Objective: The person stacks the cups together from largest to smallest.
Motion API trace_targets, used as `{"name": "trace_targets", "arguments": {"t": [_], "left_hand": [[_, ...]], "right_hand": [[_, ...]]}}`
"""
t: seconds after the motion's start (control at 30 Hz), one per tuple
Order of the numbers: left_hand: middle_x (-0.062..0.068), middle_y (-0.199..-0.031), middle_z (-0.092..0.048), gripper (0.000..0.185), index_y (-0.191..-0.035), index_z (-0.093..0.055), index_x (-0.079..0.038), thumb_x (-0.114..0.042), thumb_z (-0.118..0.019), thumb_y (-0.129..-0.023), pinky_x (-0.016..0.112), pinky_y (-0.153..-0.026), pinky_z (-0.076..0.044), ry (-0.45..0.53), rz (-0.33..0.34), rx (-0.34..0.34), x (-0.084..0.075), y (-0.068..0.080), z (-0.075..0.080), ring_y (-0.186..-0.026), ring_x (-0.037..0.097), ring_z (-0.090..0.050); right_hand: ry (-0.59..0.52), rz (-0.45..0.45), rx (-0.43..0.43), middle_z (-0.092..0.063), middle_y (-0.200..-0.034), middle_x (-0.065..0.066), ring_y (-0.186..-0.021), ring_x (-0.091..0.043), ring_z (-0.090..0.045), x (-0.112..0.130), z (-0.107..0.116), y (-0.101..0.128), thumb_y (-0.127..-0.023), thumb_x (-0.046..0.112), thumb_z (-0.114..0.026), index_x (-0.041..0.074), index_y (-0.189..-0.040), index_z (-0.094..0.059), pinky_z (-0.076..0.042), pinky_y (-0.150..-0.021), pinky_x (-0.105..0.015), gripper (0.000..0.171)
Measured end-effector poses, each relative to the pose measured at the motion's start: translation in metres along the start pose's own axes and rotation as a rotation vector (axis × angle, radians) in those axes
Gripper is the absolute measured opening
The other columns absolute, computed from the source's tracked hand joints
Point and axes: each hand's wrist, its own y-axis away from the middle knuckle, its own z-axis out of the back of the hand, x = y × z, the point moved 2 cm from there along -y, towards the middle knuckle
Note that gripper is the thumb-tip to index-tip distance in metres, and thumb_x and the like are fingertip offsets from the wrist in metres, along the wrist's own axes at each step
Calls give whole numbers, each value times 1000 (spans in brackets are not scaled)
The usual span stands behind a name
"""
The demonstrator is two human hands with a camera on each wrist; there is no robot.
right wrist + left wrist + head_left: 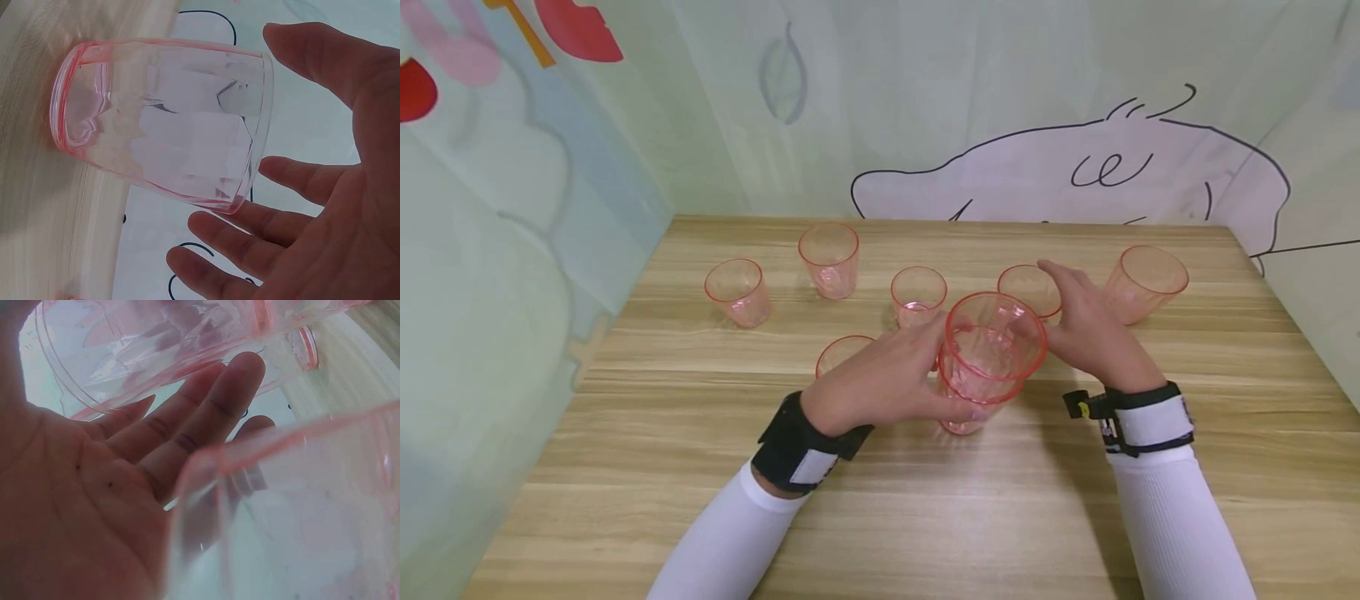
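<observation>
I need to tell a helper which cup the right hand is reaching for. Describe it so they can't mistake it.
On the wooden table, look just past the stack of cups held by the left hand. The cup stands upright behind it, with the right hand open beside it. It alone has fingers at its rim.

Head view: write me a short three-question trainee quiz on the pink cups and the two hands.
1. True or false: the left hand grips a stack of cups.
2. Which hand is open beside a single cup: A left, B right?
3. Fill in: the cups stand on a ____ table.

Key: 1 true; 2 B, the right hand; 3 wooden.
</observation>
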Motion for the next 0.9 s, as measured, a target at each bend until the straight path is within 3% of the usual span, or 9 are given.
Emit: {"name": "trace_targets", "arguments": {"t": [0.23, 0.57, 0.9], "left_hand": [[-12, -123, -58, 82, -142, -41, -23, -54, -81, -78, 28, -89, -49, 3, 6, 3, -1, 0, 0, -103, 5, -57], [-10, -126, -58, 84, -144, -41, -21, -53, -82, -78, 28, -91, -49, 10, -1, 1, -1, 0, 1, -107, 4, -55], [-13, -127, -56, 83, -144, -41, -23, -54, -81, -78, 27, -91, -48, 8, -26, -3, -1, 0, 1, -109, 2, -53]], "right_hand": [[1, 8, -6, -40, -145, -34, -134, -48, -39, -2, -3, 0, -91, 46, -72, -6, -150, -36, -36, -105, -66, 87], [7, -3, -34, -44, -139, -35, -111, -47, -56, -3, -4, -1, -90, 34, -77, -5, -149, -38, -51, -84, -61, 81], [14, -30, -52, -48, -134, -33, -107, -43, -59, -4, -3, -2, -86, 47, -77, -6, -148, -41, -51, -82, -58, 89]]}}
